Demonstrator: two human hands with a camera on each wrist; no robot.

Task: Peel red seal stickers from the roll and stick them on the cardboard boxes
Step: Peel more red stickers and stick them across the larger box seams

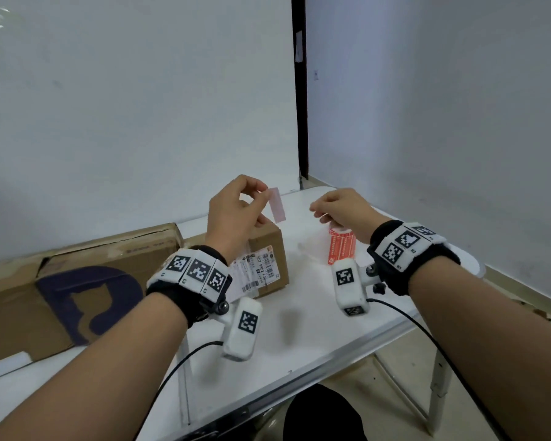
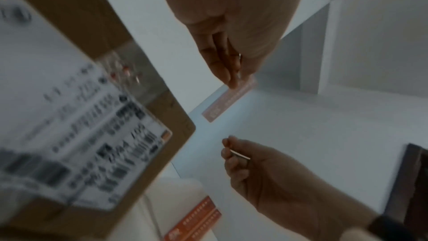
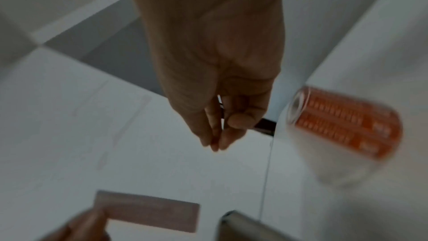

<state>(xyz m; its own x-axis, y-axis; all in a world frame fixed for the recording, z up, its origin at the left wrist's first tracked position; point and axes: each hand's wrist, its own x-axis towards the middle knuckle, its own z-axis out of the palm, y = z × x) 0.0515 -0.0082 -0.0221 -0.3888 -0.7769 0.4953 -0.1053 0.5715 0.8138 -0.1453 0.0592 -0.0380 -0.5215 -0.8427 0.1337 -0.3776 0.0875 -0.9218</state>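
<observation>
Brown corrugated cardboard filled the left of the white folding table (image 1: 299,329): a large flattened carton with a dark blue printed logo (image 1: 77,281), then a small brown cardboard box bearing a white shipping label (image 1: 268,249). Above that box the left hand (image 1: 233,214) pinched one end of a peeled, pale red rectangular seal sticker (image 1: 276,205) between thumb and fingertips, the strip hanging free in the air, touching nothing. Thin, light and limp, it would likely curl or cling to skin, so holding it by one short end and laying the other down first seemed wisest. Further right, the right hand (image 1: 341,208) hovered with fingers loosely bunched; whether it held anything could not be told. Just beneath it stood the upright roll of red-orange stickers (image 1: 341,246).
</observation>
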